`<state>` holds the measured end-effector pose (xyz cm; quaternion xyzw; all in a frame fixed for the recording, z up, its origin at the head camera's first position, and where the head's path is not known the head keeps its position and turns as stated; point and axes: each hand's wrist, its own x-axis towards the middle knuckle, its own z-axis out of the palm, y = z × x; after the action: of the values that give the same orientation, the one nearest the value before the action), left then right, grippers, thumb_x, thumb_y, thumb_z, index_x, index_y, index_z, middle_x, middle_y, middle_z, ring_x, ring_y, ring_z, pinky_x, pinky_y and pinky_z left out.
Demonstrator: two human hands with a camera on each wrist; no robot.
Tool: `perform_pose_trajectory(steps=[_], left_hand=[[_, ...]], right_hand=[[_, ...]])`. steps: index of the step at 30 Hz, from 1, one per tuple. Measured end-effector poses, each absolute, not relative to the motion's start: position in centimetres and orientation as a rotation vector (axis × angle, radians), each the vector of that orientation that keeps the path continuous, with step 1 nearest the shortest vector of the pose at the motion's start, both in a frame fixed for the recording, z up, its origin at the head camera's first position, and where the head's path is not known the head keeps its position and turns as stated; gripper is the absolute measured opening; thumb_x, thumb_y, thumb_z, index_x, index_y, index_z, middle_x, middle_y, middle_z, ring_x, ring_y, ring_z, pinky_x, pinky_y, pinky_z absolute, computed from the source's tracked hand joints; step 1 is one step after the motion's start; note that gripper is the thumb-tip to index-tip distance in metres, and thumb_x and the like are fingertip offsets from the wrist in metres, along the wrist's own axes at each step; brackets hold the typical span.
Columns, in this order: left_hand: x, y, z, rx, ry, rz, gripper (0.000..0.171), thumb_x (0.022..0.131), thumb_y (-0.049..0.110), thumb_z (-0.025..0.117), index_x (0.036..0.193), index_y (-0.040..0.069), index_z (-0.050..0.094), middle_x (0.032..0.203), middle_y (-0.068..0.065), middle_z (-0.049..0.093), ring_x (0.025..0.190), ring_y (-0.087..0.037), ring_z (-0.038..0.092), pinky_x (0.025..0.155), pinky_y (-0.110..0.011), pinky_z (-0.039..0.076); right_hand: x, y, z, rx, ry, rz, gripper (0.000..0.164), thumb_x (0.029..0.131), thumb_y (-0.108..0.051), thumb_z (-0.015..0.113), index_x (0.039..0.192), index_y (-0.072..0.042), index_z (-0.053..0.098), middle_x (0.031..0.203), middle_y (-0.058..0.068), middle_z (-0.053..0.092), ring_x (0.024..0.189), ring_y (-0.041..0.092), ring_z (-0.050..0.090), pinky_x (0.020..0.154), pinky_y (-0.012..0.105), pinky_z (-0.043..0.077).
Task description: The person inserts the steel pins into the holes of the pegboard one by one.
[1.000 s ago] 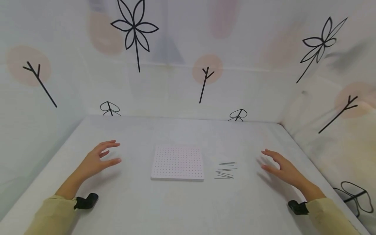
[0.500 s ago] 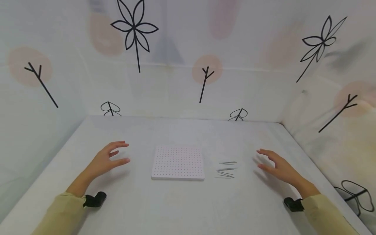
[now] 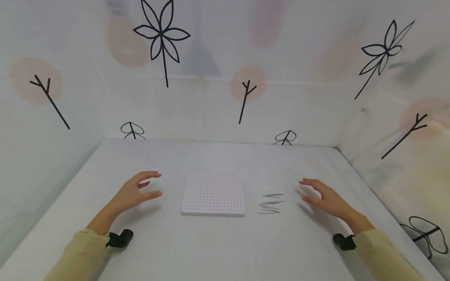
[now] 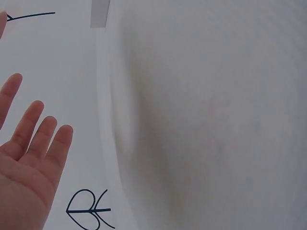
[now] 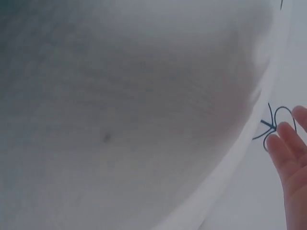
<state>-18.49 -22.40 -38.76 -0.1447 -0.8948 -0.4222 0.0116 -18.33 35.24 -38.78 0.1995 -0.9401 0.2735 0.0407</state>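
Observation:
A flat white board (image 3: 213, 195) dotted with rows of small holes lies mid-table in the head view. Just right of it, several thin dark needle-like sticks (image 3: 270, 203) lie loosely side by side. My left hand (image 3: 131, 194) hovers left of the board, thumb and fingers apart and holding nothing. Over the table right of the sticks, my right hand (image 3: 328, 199) is likewise relaxed and holds nothing. The left wrist view shows the left palm and spread fingers (image 4: 36, 134); only some fingers (image 5: 285, 148) of the right hand appear in the right wrist view.
A white-covered table (image 3: 218, 249) spreads beneath both hands. Pale cloth walls (image 3: 211, 105) with black plant drawings enclose its back and sides. Each wrist wears a small black camera, the left one (image 3: 120, 238) and the right one (image 3: 344, 242).
Both hands have moved inward: the left toward the board, the right toward the sticks. Board and sticks stay where they were.

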Motion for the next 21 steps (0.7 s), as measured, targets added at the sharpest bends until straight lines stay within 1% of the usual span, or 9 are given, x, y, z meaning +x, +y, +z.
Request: perform_pose_trajectory(steps=[5,10,21], left_hand=[[-18.6,-21.6,-38.8,-0.474,-2.778,-1.333,0.058,0.078,0.026,0.076,0.128,0.007,0.052,0.134,-0.012,0.046,0.124,-0.032,0.040,0.096,-0.046,0.036],[-18.5,-20.9,-38.8,-0.477,-2.779,-1.349,0.057,0.078,0.027,0.077,0.126,0.006,0.053,0.132,-0.013,0.048,0.123,-0.032,0.042,0.095,-0.046,0.037],[-18.6,-19.8,-38.9,-0.475,-2.809,-1.354,0.054,0.078,0.023,0.077,0.124,0.006,0.054,0.128,-0.013,0.051,0.119,-0.033,0.046,0.094,-0.045,0.039]], right_hand=[[-18.7,34.7,-39.0,0.659,-2.852,0.806,0.046,0.084,-0.019,0.070,0.123,-0.001,0.053,0.128,0.023,0.048,0.118,0.042,0.042,0.091,0.058,0.034],[-19.1,34.1,-39.0,0.690,-2.856,0.786,0.045,0.084,-0.017,0.070,0.123,0.000,0.054,0.129,0.023,0.048,0.119,0.042,0.042,0.091,0.058,0.034],[-19.4,33.2,-39.0,0.731,-2.874,0.817,0.046,0.085,-0.019,0.069,0.124,0.000,0.053,0.128,0.021,0.049,0.119,0.039,0.042,0.092,0.055,0.036]])
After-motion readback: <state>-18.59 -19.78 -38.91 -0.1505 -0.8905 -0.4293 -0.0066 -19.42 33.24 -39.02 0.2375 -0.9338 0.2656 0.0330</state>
